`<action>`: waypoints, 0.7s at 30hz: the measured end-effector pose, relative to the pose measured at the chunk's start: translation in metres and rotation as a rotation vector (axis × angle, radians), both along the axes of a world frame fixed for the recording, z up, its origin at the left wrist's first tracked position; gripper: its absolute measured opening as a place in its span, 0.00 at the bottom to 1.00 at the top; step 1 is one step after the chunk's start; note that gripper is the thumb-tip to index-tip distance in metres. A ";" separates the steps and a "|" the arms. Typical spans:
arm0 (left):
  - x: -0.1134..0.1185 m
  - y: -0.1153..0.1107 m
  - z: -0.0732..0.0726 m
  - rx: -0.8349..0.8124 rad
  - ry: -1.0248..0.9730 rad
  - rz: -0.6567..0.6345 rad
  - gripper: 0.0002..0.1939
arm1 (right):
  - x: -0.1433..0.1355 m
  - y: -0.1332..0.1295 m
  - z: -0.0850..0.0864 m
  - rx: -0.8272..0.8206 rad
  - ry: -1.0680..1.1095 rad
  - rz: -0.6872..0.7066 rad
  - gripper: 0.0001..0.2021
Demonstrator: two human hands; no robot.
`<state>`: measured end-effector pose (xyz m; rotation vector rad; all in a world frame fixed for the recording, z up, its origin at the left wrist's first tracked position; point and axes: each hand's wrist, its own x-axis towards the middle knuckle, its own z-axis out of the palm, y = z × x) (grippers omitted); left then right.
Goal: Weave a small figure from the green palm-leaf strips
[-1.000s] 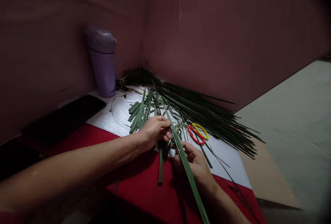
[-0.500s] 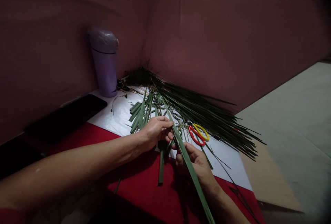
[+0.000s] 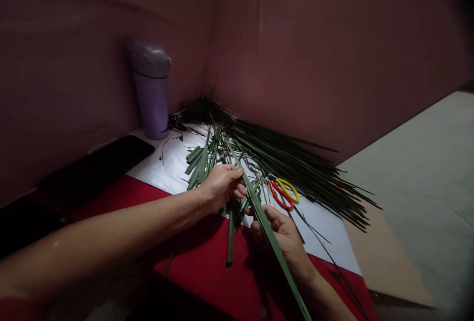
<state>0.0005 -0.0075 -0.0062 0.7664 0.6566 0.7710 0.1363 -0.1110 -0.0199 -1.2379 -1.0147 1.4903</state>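
Observation:
A long, narrow green leaf (image 3: 279, 254) slants from the pile down to the lower edge of the view. My left hand (image 3: 219, 186) pinches it between thumb and fingers, partway along. Lower down, my right hand (image 3: 284, 234) has curled fingers around the same leaf, which covers part of them. Beneath my hands, a short leaf strip (image 3: 230, 242) hangs over the red surface. Just beyond my right hand lie scissors with a red and a yellow handle (image 3: 278, 201); their blades are hidden among leaf bits. Cut and folded leaf pieces (image 3: 198, 163) lie beyond my left hand.
A large bundle of long dark leaves (image 3: 296, 163) runs along the wall on a white sheet (image 3: 333, 242) over red cloth (image 3: 192, 261). At the back left stands a purple tumbler (image 3: 151, 99), near a flat black object (image 3: 99, 163). Pale floor (image 3: 418, 163) shows at the right.
My left hand has shifted slightly left along with the upper part of the leaf. My right hand stays in nearly the same place, and its grip looks the same.

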 end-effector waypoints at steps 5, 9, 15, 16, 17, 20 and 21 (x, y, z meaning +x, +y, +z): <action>-0.001 0.004 0.000 0.044 0.015 -0.031 0.08 | -0.001 0.001 0.000 -0.037 -0.012 0.000 0.16; 0.000 0.003 -0.001 0.054 0.002 -0.057 0.08 | -0.002 0.001 0.002 -0.037 -0.008 -0.005 0.16; 0.001 0.001 -0.002 0.044 -0.015 -0.082 0.07 | -0.002 0.000 0.003 -0.027 -0.023 0.011 0.15; 0.001 0.001 -0.002 0.041 -0.016 -0.083 0.08 | -0.002 0.000 0.002 -0.026 -0.021 0.012 0.15; 0.001 0.001 -0.002 0.039 -0.016 -0.083 0.08 | -0.002 0.000 0.002 -0.027 -0.014 0.014 0.15; 0.000 0.000 -0.001 0.042 -0.014 -0.082 0.08 | -0.002 -0.001 0.002 -0.028 0.014 0.013 0.14; 0.000 0.000 -0.001 0.045 -0.016 -0.081 0.07 | -0.001 -0.001 0.002 -0.031 0.020 0.012 0.14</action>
